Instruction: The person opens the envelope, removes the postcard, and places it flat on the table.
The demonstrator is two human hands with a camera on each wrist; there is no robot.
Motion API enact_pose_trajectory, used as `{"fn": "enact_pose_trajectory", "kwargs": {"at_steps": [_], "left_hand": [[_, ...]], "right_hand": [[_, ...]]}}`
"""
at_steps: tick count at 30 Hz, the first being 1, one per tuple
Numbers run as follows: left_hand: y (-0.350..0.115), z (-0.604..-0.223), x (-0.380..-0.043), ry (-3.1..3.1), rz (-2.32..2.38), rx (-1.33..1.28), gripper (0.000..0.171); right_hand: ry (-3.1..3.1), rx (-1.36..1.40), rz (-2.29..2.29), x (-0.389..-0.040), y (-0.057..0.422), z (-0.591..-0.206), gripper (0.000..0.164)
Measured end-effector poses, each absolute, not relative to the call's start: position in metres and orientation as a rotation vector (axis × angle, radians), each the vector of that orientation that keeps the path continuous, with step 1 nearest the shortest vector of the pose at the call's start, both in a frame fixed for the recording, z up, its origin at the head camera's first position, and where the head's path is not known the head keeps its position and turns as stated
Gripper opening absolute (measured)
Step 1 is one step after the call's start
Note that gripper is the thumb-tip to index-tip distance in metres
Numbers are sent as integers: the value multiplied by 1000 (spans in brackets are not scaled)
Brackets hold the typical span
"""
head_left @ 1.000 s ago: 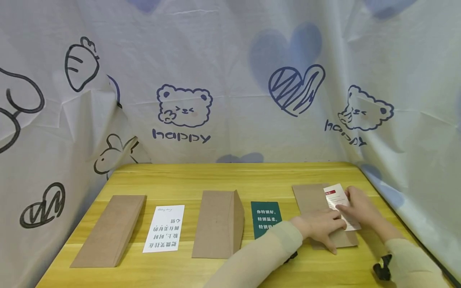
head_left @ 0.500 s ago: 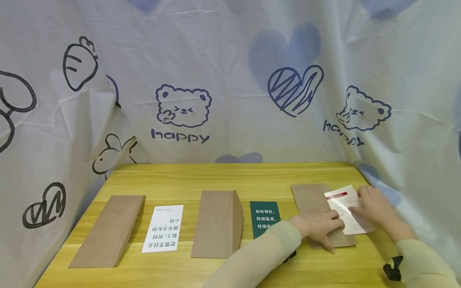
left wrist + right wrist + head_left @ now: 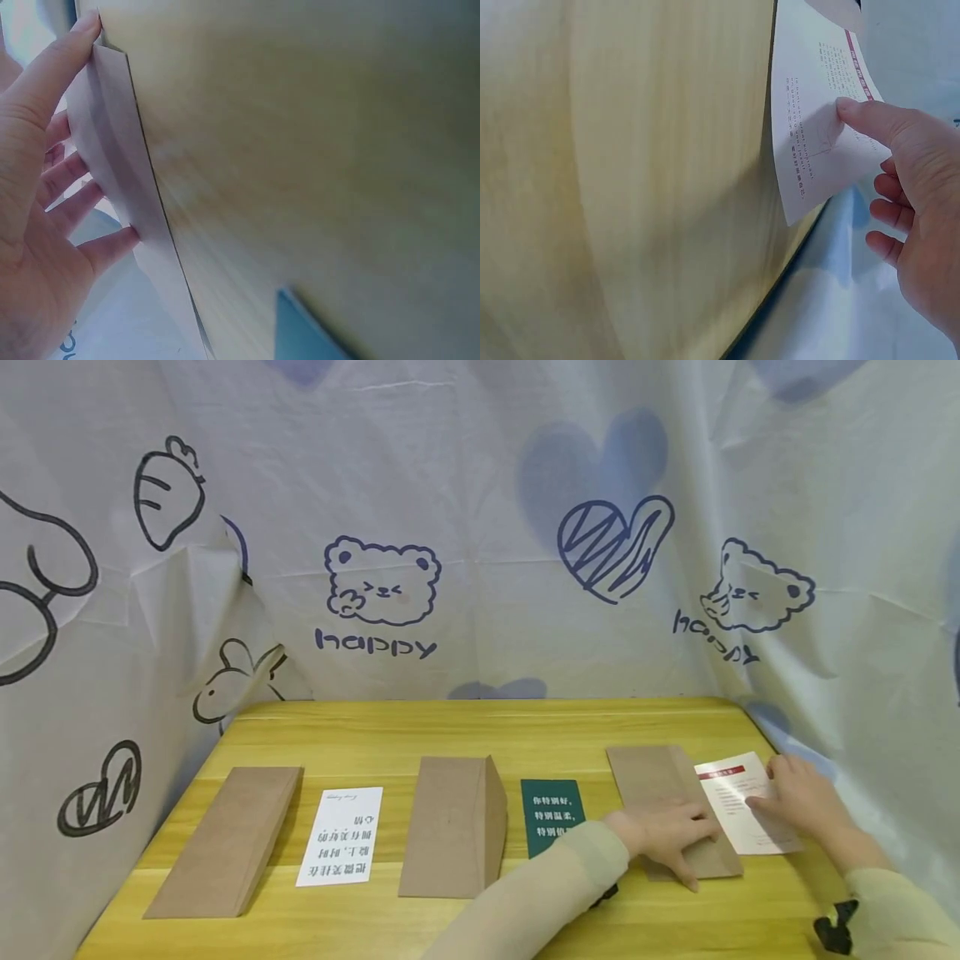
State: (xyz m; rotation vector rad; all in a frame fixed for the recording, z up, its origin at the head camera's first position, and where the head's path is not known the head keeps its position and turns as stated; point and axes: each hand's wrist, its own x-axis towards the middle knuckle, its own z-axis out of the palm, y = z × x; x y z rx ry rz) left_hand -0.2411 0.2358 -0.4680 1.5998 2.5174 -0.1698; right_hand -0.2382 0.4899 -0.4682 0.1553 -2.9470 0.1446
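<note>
My left hand rests on a brown kraft paper envelope at the right of the table, fingers spread across it. The left wrist view shows the thumb at one corner of the envelope and the fingertips along its face. Just right of the envelope, my right hand pinches a white printed card with a red strip near its far edge. In the right wrist view the thumb presses on the card's printed face; the other fingers are curled partly behind it.
A green card, partly behind my left sleeve, lies left of the envelope. Farther left are a second brown envelope, a white card with black writing and a third envelope. A patterned white curtain surrounds the wooden table.
My right hand has drawn the white card rightward, from overlapping the envelope to lying beside it. My left hand has stayed on the envelope.
</note>
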Motion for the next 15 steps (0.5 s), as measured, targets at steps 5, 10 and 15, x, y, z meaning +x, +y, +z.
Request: {"fn": "enact_pose_trajectory", "kwargs": {"at_steps": [5, 10, 15], "left_hand": [[236, -468, -240, 2510, -194, 1578, 73], [236, -468, -240, 2496, -195, 1572, 74], [236, -466, -240, 2480, -165, 1565, 73]], "right_hand": [[-2961, 100, 164, -234, 500, -470, 52], [-2995, 47, 182, -230, 510, -472, 53], [-3015, 13, 184, -229, 516, -472, 54]]}}
